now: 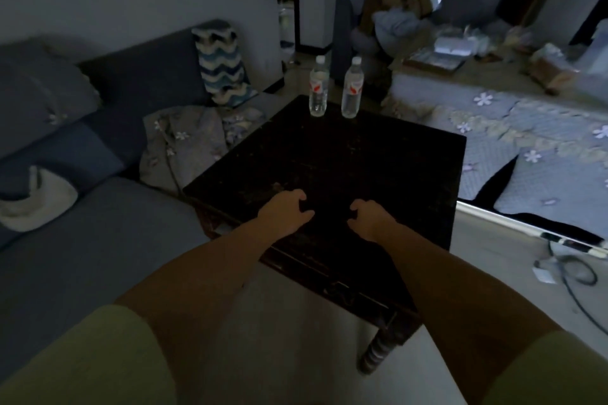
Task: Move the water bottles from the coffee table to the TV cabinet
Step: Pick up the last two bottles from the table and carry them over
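Both hands (325, 215) loosely curled, seemingly empty, above the coffee table (345, 158).

The room was dimly lit and the picture was underexposed, with a cool bluish cast. The coffee table (329, 174) was rendered almost black, its surface detail largely lost. The brightest light was seen beyond the table, from an opening at the top edge of the frame, and faint highlights were caught on the two water bottles (334, 89). Straight lines far from the table were bent by wide-angle distortion, and the clutter behind it was softened by blur.
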Demonstrator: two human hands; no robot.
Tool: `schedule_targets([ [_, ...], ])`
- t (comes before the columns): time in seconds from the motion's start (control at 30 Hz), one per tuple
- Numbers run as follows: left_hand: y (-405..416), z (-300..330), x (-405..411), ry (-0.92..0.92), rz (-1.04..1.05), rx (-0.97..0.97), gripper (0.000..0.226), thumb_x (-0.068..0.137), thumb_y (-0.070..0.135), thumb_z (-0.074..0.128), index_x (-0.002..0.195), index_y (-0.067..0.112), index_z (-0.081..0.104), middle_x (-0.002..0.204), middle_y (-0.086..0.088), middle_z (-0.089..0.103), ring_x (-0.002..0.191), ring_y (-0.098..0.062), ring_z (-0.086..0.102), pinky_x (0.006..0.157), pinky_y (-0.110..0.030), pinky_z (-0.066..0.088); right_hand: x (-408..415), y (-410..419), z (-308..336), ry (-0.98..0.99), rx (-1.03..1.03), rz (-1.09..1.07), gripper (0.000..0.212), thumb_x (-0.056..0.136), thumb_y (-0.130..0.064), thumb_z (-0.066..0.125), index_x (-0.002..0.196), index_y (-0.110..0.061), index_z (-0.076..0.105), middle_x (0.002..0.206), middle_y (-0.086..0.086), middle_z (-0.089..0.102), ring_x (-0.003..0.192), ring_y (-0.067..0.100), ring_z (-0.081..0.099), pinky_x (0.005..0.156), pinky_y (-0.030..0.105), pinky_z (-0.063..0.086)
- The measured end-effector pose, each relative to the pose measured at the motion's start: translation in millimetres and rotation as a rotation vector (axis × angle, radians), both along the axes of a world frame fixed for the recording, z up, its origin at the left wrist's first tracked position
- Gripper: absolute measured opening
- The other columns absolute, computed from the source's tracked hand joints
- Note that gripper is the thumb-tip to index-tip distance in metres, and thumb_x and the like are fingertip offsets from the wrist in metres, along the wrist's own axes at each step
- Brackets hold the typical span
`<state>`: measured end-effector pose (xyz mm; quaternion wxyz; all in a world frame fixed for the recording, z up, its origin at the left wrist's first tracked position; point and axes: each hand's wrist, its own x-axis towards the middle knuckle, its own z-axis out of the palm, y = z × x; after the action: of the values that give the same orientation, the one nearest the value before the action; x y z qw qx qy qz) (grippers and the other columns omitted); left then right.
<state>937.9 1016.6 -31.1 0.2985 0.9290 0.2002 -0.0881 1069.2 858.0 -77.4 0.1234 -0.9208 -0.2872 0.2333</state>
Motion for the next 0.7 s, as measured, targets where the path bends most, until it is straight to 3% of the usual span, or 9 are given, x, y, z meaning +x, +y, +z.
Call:
schedule_targets([
  [0.07, -0.3, 3.4, 29.8, 0.021, -0.022, 0.001, 0.048, 0.097, 0.031, 0.052, 0.137, 0.006, 0.041, 0.127, -0.018, 0.051, 0.109, -0.032, 0.054, 0.089, -0.034, 0.044, 32.6, 5.9, 3.6, 0.017, -0.016, -0.007, 0.042, 0.097, -0.032, 0.051, 0.133, -0.013, 0.046, 0.122, 0.010, 0.051, 0.102, 0.025, 0.054, 0.081, 0.033, 0.051],
  [0.23, 12.1, 10.6, 96.1, 0.017, 0.015, -0.041, 0.050, 0.097, 0.030, 0.052, 0.138, 0.006, 0.041, 0.136, -0.016, 0.047, 0.120, -0.031, 0.049, 0.103, -0.039, 0.041, 95.1, 18.9, 6.4, 0.000, 0.033, -0.006, 0.049, 0.097, -0.033, 0.052, 0.140, -0.013, 0.042, 0.129, 0.012, 0.049, 0.108, 0.028, 0.054, 0.080, 0.032, 0.047],
  [0.43, 37.4, 6.5, 153.5, 0.026, 0.003, -0.055, 0.051, 0.097, 0.030, 0.053, 0.138, 0.004, 0.040, 0.136, -0.017, 0.047, 0.120, -0.030, 0.050, 0.101, -0.040, 0.043, 157.2, 35.3, 7.4, -0.007, 0.021, 0.001, 0.050, 0.097, -0.030, 0.052, 0.141, -0.009, 0.041, 0.134, 0.018, 0.046, 0.119, 0.032, 0.050, 0.096, 0.034, 0.043],
  [0.7, 107.6, -28.1, 267.8, 0.050, 0.026, -0.142, 0.052, 0.096, 0.029, 0.054, 0.139, 0.003, 0.039, 0.135, -0.018, 0.048, 0.119, -0.032, 0.051, 0.101, -0.042, 0.043, 258.9, 95.9, -13.7, 0.018, 0.020, -0.067, 0.052, 0.096, -0.030, 0.054, 0.142, -0.011, 0.040, 0.137, 0.016, 0.044, 0.121, 0.032, 0.050, 0.098, 0.036, 0.044],
])
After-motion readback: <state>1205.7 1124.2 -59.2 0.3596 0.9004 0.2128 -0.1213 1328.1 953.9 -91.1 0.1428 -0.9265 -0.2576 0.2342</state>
